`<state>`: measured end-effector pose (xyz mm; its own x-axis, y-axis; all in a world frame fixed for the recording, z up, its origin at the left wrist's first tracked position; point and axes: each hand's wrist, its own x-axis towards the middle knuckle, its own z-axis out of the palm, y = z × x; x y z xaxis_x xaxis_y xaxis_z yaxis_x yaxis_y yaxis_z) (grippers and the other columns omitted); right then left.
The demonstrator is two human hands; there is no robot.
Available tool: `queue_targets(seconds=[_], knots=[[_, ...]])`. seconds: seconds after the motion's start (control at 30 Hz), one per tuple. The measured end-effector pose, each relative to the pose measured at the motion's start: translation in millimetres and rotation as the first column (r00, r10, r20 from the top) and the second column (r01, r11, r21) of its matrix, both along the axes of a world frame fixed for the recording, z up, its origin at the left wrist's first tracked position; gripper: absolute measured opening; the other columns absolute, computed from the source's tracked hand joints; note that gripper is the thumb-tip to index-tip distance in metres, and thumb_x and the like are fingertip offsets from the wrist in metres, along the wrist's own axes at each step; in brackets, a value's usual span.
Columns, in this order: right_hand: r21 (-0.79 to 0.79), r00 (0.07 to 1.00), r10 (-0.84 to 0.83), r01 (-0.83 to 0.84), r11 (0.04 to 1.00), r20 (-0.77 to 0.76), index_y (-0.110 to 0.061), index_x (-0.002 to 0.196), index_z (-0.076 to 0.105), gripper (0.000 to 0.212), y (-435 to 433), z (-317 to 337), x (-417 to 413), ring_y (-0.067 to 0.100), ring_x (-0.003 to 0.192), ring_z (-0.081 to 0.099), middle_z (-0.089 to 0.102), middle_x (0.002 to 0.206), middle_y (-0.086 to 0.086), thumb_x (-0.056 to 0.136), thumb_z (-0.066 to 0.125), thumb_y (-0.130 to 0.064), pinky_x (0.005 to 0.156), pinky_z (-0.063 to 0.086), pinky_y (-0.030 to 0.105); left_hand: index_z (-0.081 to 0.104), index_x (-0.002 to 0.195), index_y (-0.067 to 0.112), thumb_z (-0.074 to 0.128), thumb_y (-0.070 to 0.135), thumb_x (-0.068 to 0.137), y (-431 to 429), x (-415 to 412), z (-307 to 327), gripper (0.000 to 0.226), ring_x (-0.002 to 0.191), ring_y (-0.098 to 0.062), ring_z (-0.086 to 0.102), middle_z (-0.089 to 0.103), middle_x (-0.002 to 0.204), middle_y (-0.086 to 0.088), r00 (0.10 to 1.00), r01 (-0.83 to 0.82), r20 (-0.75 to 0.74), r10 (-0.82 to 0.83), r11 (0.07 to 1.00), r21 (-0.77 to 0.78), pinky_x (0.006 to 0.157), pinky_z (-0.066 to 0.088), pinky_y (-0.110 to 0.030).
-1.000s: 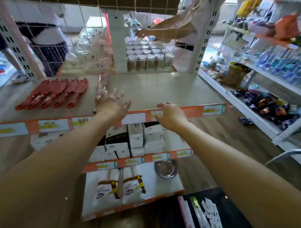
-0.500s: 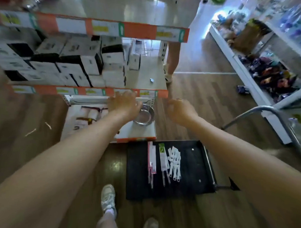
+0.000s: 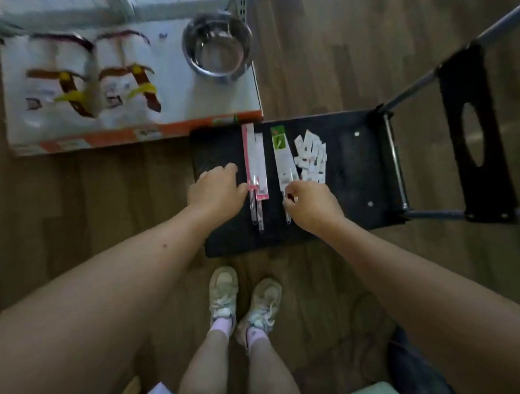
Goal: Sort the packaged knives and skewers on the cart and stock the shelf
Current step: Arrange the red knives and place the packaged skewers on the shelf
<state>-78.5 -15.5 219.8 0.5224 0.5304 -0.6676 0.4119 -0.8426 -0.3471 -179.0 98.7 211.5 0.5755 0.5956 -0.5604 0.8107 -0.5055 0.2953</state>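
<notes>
Fingers (image 3: 288, 193) of our right hand (image 3: 312, 205) now pinch the lower end of the green-topped pack (image 3: 281, 154) on the cart (image 3: 355, 170). Our left hand (image 3: 215, 189), relaxed, touches the pink-edged packs (image 3: 254, 158). Both hands have come down from the shelf (image 3: 103, 140), so we judge that sorting begins.

Two pink packs (image 3: 253, 161), one green pack (image 3: 282, 154), one cart (image 3: 355, 170), one steel bowl (image 3: 218, 48), two shoes (image 3: 223, 292)

deck right half: bare cart deck (image 3: 355, 175) between white packet pile (image 3: 310, 156) and handle frame (image 3: 471, 115).
middle: narrow bare strip between pink knife packs (image 3: 255, 158) and green-carded pack (image 3: 282, 157).
far edge: bottom shelf (image 3: 133, 136) just beside.
</notes>
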Motion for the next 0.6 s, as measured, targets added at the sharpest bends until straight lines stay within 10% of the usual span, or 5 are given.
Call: queue_targets(seconds=[0.6], knots=[[0.049, 0.933, -0.357, 0.355, 0.934, 0.051, -0.012, 0.105, 0.054, 0.023, -6, -351, -21, 0.022, 0.097, 0.058, 0.062, 0.105, 0.005, 0.095, 0.05, -0.032, 0.081, 0.044, 0.033, 0.058, 0.114, 0.011, 0.055, 0.031, 0.092, -27, 5, -349, 0.03, 0.095, -0.012, 0.054, 0.062, 0.11, -0.005, 0.892, -0.372, 0.207, 0.401, 0.914, -0.163, 0.08, 0.04, -0.022]])
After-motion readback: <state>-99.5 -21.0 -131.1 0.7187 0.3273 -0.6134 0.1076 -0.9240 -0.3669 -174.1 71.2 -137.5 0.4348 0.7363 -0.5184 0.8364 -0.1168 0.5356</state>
